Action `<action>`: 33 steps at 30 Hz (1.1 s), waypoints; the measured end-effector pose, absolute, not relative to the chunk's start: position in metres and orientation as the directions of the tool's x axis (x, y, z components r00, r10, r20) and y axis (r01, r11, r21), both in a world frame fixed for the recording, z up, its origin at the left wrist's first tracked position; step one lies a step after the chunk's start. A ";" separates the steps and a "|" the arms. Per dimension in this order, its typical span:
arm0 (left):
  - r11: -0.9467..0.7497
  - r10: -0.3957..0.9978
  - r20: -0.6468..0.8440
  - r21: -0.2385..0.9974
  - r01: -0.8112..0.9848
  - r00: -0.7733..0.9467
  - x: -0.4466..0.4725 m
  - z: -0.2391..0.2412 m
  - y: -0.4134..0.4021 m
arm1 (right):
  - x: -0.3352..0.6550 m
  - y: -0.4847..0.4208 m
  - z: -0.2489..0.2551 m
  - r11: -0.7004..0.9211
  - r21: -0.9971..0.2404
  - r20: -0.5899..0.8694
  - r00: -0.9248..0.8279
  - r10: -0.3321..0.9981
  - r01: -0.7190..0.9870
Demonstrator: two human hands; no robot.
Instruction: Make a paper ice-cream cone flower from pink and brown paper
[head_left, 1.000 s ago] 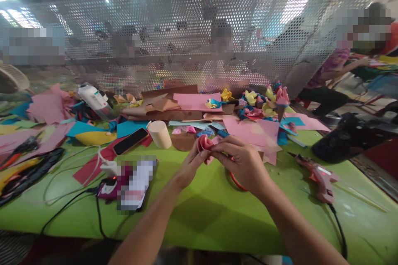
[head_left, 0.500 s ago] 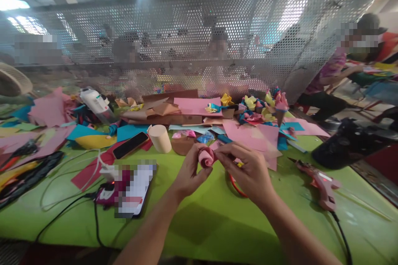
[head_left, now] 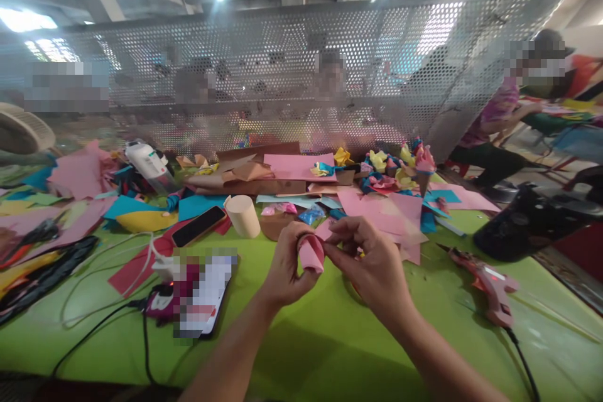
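Observation:
Near the middle of the head view, a rolled piece of pink paper is held above the green table. My left hand wraps its thumb and fingers round the roll, closed on it. From the other side, my right hand pinches the paper's edge between thumb and fingertips. Behind the hands lie a flat pink sheet and small blue and pink packets, the blue packet being nearest. A red ring-like thing under my right hand is mostly hidden.
At right lie a pink glue gun with its cord and a black container. To the left are a roll of cream tape, a dark phone, a lit phone and cables. Coloured paper lines the back beneath a perforated metal screen.
The pink roll has been turned: its spiral end faced me before, and now its smooth side and open rim show. Both hands remain on it. The view has tilted slightly.

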State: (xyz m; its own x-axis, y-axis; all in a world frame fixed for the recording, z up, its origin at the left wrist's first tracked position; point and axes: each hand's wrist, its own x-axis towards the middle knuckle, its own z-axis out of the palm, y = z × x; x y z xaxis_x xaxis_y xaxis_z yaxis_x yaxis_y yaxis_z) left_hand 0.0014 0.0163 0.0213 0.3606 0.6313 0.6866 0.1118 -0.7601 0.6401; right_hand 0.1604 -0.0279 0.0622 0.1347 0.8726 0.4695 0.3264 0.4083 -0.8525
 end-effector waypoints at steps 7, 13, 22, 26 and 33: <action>-0.798 0.592 0.718 0.585 0.143 0.367 -0.001 0.018 0.019 | 0.162 -0.031 0.069 0.501 -0.707 0.593 0.034 0.804 0.499; -0.810 0.579 0.718 0.561 0.172 0.385 -0.001 0.016 0.019 | 0.161 -0.032 0.071 0.551 -0.473 0.731 -0.044 0.681 0.687; -0.817 0.564 0.706 0.552 0.167 0.428 -0.001 0.013 0.021 | 0.165 -0.032 0.070 0.563 -0.246 0.777 -0.187 0.601 0.789; -0.822 0.553 0.707 0.551 0.147 0.442 -0.002 0.012 0.022 | 0.166 -0.032 0.071 0.553 -0.224 0.767 -0.205 0.608 0.802; -0.839 0.528 0.701 0.516 0.171 0.479 -0.003 0.015 0.022 | 0.168 -0.033 0.071 0.553 -0.174 0.743 -0.259 0.616 0.815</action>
State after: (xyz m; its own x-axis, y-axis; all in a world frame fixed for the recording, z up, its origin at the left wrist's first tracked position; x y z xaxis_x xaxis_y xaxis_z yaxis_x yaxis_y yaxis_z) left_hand -0.0028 0.0222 0.0150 0.4788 0.5284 0.7011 0.1708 -0.8394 0.5159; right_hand 0.1680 -0.0327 0.0708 -0.2595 0.6164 0.7434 0.8152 0.5526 -0.1736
